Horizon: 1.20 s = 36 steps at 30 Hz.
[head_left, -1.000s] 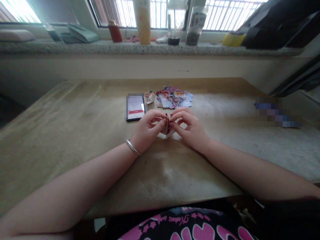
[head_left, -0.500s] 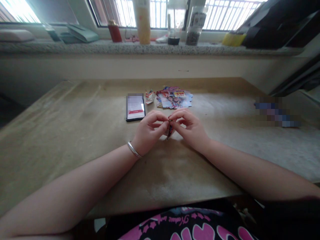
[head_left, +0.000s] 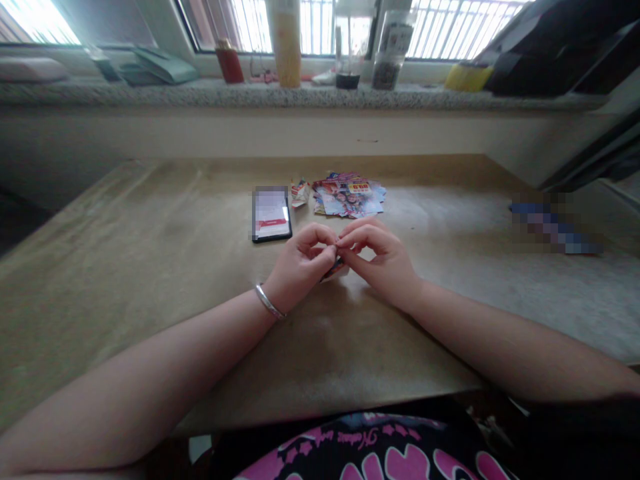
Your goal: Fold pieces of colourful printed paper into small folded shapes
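My left hand (head_left: pixel 306 261), with a silver bangle at the wrist, and my right hand (head_left: pixel 381 257) meet above the middle of the table. Between their pinched fingertips is a small piece of folded printed paper (head_left: pixel 336 270), dark and white with some colour. Most of it is hidden under the fingers. Just beyond the hands lies a stack of colourful printed flyers (head_left: pixel 353 197). To the left of that stack sits a small folded paper piece (head_left: pixel 301 193), white and red. A phone (head_left: pixel 271 230) with a lit screen rests flat near my left hand.
The pale table (head_left: pixel 150 267) runs up to the wall. A blurred bluish flat item (head_left: pixel 553 228) lies at its right side. On the granite sill (head_left: pixel 225 97) stand a red bottle (head_left: pixel 229 62), a tall yellowish container (head_left: pixel 287 47) and a yellow item (head_left: pixel 468 77).
The folded paper has turned between my fingers, its lower end swinging from upright to slanting and showing a paler side. My hands have shifted only slightly.
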Each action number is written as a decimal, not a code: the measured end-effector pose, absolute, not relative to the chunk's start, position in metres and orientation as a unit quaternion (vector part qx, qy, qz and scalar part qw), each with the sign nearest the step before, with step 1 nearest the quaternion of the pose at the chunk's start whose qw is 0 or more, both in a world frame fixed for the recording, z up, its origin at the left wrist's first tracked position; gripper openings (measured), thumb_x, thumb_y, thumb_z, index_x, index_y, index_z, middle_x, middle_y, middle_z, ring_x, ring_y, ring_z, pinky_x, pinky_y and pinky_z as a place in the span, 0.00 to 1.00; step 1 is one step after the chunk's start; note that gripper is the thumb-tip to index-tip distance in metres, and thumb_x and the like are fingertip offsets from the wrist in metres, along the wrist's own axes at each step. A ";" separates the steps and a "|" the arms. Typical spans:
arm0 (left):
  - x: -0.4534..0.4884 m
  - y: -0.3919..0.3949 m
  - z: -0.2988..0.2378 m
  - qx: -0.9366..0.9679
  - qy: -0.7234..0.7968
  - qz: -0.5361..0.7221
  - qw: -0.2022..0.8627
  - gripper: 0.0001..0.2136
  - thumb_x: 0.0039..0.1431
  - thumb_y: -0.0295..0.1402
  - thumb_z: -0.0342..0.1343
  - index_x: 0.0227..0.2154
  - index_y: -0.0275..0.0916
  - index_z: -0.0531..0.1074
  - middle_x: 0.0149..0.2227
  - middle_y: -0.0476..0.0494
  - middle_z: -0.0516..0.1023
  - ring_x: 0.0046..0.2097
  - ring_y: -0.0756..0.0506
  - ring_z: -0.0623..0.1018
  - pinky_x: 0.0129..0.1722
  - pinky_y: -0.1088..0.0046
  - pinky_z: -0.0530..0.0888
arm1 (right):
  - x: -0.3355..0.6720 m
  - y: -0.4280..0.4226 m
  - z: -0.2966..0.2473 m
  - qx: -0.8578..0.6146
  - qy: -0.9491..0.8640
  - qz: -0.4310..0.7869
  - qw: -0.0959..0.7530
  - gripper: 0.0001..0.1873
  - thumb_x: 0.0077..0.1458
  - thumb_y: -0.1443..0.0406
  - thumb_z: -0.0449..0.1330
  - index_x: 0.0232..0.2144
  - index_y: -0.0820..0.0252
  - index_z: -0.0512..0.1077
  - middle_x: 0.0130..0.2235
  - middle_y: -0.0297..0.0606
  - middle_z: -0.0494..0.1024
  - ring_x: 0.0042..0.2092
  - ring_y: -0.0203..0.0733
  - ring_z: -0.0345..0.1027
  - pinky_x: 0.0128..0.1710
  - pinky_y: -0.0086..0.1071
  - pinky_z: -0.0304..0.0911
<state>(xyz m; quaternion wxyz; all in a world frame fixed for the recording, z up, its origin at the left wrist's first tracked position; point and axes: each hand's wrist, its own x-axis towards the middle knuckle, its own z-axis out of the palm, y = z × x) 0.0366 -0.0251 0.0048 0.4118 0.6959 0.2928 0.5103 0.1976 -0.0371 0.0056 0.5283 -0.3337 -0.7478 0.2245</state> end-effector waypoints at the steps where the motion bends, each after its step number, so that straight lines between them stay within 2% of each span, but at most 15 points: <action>1: 0.037 -0.025 0.005 0.695 0.293 0.508 0.416 0.01 0.51 0.29 0.52 0.26 0.38 0.66 0.28 0.51 0.69 0.29 0.53 0.71 0.28 0.78 0.72 | 0.198 -0.037 0.006 -0.333 -0.750 0.218 0.528 0.02 0.52 0.67 0.60 0.31 0.54 0.72 0.36 0.34 0.72 0.38 0.35 0.68 0.34 0.32 0.67; 11: 0.035 -0.024 0.004 0.669 0.287 0.498 0.471 0.10 0.53 0.38 0.59 0.28 0.36 0.67 0.27 0.51 0.70 0.26 0.55 0.71 0.23 0.82 0.71 | 0.201 -0.034 0.004 -0.330 -0.735 0.288 0.517 0.02 0.52 0.67 0.59 0.31 0.55 0.70 0.35 0.33 0.69 0.36 0.34 0.66 0.33 0.30 0.65; 16: 0.033 -0.026 0.002 0.692 0.283 0.474 0.465 0.09 0.54 0.37 0.59 0.32 0.37 0.68 0.33 0.48 0.70 0.31 0.53 0.73 0.29 0.78 0.75 | 0.202 -0.032 0.004 -0.339 -0.726 0.297 0.519 0.02 0.52 0.67 0.59 0.30 0.55 0.68 0.34 0.32 0.69 0.37 0.34 0.65 0.33 0.29 0.65; 21: 0.031 -0.027 0.001 0.732 0.313 0.466 0.385 0.07 0.53 0.32 0.59 0.35 0.37 0.71 0.37 0.44 0.70 0.37 0.50 0.73 0.30 0.78 0.77 | 0.205 -0.030 0.004 -0.331 -0.751 0.237 0.520 0.03 0.53 0.69 0.58 0.31 0.55 0.68 0.34 0.33 0.70 0.38 0.35 0.65 0.34 0.30 0.65; 27: 0.025 -0.025 0.007 0.754 0.343 0.479 0.289 0.07 0.55 0.30 0.58 0.37 0.37 0.73 0.40 0.43 0.71 0.37 0.51 0.74 0.30 0.80 0.77 | 0.209 -0.029 0.006 -0.322 -0.785 0.134 0.512 0.05 0.53 0.69 0.58 0.35 0.55 0.69 0.33 0.33 0.72 0.37 0.36 0.66 0.33 0.31 0.65; 31: 0.023 -0.026 0.014 0.795 0.313 0.478 0.206 0.07 0.55 0.28 0.58 0.37 0.37 0.74 0.40 0.43 0.73 0.38 0.51 0.74 0.30 0.80 0.76 | 0.212 -0.033 0.013 -0.304 -0.815 0.068 0.489 0.06 0.54 0.69 0.58 0.36 0.55 0.70 0.35 0.35 0.74 0.39 0.38 0.68 0.38 0.35 0.66; 36: 0.020 -0.023 0.018 0.830 0.266 0.485 0.073 0.07 0.55 0.25 0.57 0.36 0.38 0.74 0.38 0.44 0.73 0.41 0.49 0.74 0.40 0.73 0.75 | 0.213 -0.037 0.016 -0.308 -0.819 0.060 0.480 0.07 0.55 0.68 0.58 0.37 0.55 0.70 0.36 0.36 0.76 0.39 0.38 0.69 0.39 0.35 0.66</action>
